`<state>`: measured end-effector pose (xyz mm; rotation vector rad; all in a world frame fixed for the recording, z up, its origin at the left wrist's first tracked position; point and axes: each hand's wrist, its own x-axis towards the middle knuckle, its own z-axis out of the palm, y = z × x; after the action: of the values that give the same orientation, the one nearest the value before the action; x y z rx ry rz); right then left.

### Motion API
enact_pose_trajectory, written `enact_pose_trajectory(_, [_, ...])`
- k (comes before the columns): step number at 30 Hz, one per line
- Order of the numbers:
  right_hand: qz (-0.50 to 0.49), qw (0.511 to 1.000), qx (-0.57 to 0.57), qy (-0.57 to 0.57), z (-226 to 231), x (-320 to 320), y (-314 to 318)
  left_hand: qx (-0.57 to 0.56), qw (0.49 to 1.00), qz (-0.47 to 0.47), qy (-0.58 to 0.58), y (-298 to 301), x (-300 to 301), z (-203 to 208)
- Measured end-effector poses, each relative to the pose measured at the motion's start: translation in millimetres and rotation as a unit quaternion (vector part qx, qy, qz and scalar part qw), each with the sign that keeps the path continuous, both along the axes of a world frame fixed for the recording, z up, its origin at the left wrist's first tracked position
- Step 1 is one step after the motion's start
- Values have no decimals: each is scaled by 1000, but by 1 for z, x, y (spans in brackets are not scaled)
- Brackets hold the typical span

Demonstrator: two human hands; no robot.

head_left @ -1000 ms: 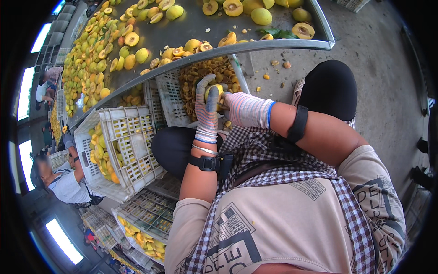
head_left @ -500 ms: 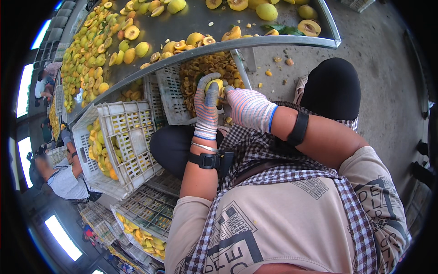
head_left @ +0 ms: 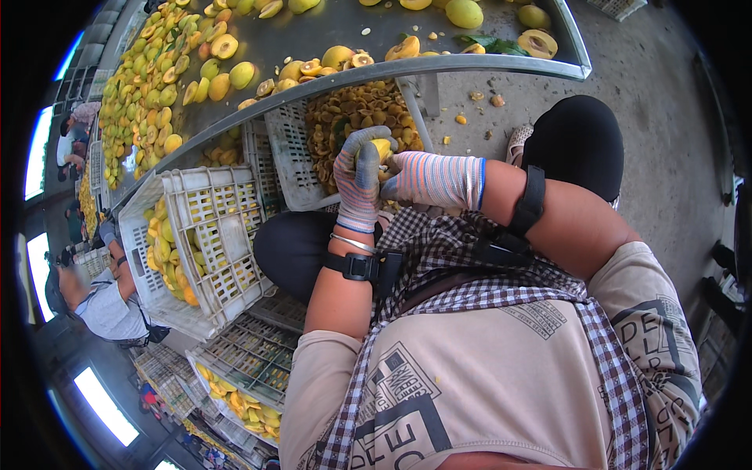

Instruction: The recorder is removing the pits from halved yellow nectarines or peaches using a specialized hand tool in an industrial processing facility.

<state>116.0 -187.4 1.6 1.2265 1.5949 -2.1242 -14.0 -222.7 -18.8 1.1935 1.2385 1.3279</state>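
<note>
My left hand (head_left: 359, 176), in a striped knit glove with grey fingers, is wrapped round a yellow peach (head_left: 381, 147). Against the peach's near right side, my right hand (head_left: 433, 178), gloved alike, has its fingers curled; whatever they grip is hidden. Both hands are over a crate (head_left: 294, 157) filled with small brownish-yellow peach pieces (head_left: 368, 110), which stands below the edge of a metal table (head_left: 337, 27). On that table lie many whole and halved yellow peaches (head_left: 243, 74), piled thickest at the left.
A pale plastic crate (head_left: 223, 227) of yellow peach halves stands tilted to my left, with another crate (head_left: 258, 352) behind it. The table's raised metal rim (head_left: 439, 64) runs ahead of my hands. A person (head_left: 113, 309) is at far left. Fruit scraps (head_left: 460, 119) dot the floor.
My right hand has turned slightly, its wrist moving right and its fingers lower against the peach. The left hand still grips the peach. The whole view has shifted slightly.
</note>
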Motion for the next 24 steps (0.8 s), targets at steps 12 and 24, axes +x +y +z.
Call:
enact_pose_trajectory(12, [183, 886, 410, -117, 41, 1, 5, -80, 995, 43, 31, 9, -13, -24])
enact_pose_trajectory(24, [249, 803, 514, -170, 56, 15, 42, -361, 918, 115, -118, 8, -29, -13])
